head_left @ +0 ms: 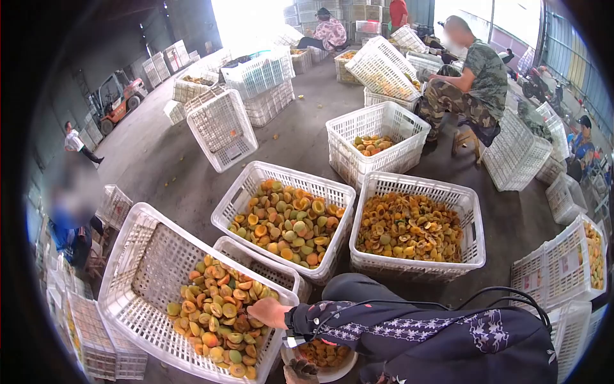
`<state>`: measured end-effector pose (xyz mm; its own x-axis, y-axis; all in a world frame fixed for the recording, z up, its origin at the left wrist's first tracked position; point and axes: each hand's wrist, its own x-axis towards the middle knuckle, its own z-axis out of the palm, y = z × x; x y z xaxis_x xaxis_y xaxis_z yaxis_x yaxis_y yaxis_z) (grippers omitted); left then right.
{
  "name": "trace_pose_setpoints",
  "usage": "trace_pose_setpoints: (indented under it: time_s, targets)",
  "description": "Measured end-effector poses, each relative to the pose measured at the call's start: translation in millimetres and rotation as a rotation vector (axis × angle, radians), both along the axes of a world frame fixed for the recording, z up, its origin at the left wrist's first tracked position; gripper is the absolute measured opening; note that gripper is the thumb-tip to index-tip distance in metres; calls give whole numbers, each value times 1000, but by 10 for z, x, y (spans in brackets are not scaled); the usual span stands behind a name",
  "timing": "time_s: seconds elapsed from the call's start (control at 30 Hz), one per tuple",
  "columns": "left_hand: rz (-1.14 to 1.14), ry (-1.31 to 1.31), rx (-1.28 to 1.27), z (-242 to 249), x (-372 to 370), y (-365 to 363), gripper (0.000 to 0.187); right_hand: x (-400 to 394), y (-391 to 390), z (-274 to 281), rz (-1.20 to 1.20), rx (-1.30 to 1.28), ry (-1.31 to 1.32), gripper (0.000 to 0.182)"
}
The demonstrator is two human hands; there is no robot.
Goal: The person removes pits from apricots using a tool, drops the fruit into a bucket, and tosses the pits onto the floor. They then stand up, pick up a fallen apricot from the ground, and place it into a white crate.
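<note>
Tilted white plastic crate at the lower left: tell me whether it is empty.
No, a pile of orange and green fruit lies in the lower part of the crate.

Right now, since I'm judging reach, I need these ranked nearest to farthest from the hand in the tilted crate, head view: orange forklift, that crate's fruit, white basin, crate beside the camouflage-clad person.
1. Fruit, right at the hand.
2. White basin, low in view.
3. Crate beside the camouflage-clad person, ahead.
4. Orange forklift, far back, left.

one head-worn view — facing forward and down, close above the hands [268, 312], floor [295, 136] beyond.
</note>
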<state>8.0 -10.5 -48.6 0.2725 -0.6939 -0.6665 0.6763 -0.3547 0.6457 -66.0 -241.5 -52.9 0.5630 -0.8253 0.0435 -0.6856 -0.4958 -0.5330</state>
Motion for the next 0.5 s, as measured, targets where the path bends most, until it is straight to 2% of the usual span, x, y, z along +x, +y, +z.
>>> trace_pose_setpoints:
  time_s: [0.1, 0.13, 0.17, 0.23, 0.33, 0.5]
  targets:
    - [-57, -16, 14, -50, 82, -20, 44, -7, 3, -78, -132, 123, -148, 9]
    - [-46, -25, 0, -65, 92, -23, 43, -44, -25, -110, -150, 354, -203, 14]
    - [-29, -24, -19, -17, 85, -55, 43, -80, 11, -132, -149, 354, -203, 14]
    - [2, -42, -67, 68, 102, -103, 42, -177, 109, -86, -57, -68, -421, 18]
    - [45, -65, -155, 164, 133, -156, 42, -346, 479, 444, 71, 80, -507, 17]
    - [84, -118, -349, 253, 63, -199, 41, -549, 1155, 670, 288, -49, -454, 18]
